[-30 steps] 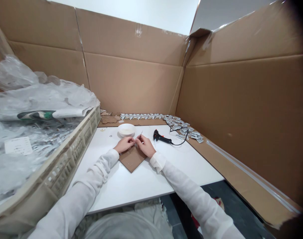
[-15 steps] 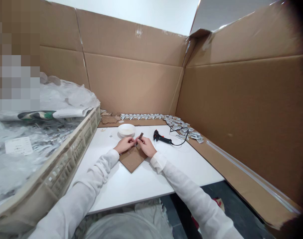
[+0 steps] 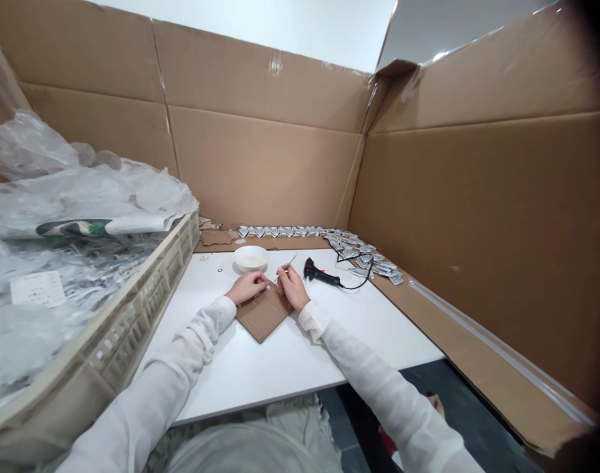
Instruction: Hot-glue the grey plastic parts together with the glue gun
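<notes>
My left hand [image 3: 249, 288] rests at the upper left edge of a square piece of brown cardboard [image 3: 261, 320], thumb and fingers pinched together. A tiny pale spot shows at its fingertips; what it holds is too small to name. My right hand [image 3: 292, 287] is closed on a thin stick-like tool [image 3: 293, 259] that slants up to the right, its lower end close to the left fingertips. Small whitish marks show on the cardboard. Just behind the hands stands a white bowl [image 3: 251, 257], and a black glue gun [image 3: 322, 272] lies to the right.
On the left, a cream plastic crate [image 3: 157, 289] holds plastic-wrapped goods. Several silvery pieces [image 3: 352, 246] lie along the back and right edge of the white table [image 3: 369, 328]. Tall cardboard walls [image 3: 265, 151] stand behind and at right. The glue gun's cable loops beside it.
The flat brown strip between my fingertips no longer shows; a thin stick now sticks out of my right hand. The right fingers have shifted slightly away from the left ones.
</notes>
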`<state>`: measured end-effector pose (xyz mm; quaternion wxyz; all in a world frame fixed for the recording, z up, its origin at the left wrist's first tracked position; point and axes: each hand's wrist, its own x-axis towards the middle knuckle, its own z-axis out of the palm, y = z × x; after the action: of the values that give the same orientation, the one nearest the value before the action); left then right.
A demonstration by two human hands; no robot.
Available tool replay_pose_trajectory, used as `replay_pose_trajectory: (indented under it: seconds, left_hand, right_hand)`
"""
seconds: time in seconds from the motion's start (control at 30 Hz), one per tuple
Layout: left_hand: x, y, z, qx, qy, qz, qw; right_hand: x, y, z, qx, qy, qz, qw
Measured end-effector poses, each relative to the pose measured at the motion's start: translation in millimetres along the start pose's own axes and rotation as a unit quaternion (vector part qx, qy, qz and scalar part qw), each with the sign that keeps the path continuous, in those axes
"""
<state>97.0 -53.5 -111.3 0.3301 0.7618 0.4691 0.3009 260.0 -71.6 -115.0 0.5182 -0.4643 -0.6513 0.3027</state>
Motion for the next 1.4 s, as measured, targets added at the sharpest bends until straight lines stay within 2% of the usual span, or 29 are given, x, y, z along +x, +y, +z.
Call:
replay_pose_trajectory:
  seconds: [0.47,0.87,1.4]
  left_hand:
    - [-1.7,3.0,-0.1,0.017,0.009,-0.002,1.0]
    - [2.2,-4.0,1.6,0.025,0.014,0.007,1.0]
    - [0.3,-0.6,0.2,0.025,0.011,0.006,1.0]
  right_hand:
    - [1.2,5.9,3.2,-0.016,0.006,0.024,1.0]
    - [3.1,11.1,5.1,-0.017,0.001,0.019,1.0]
    - [1.1,7.2,4.1,-0.041,-0.008,0.016,0.999]
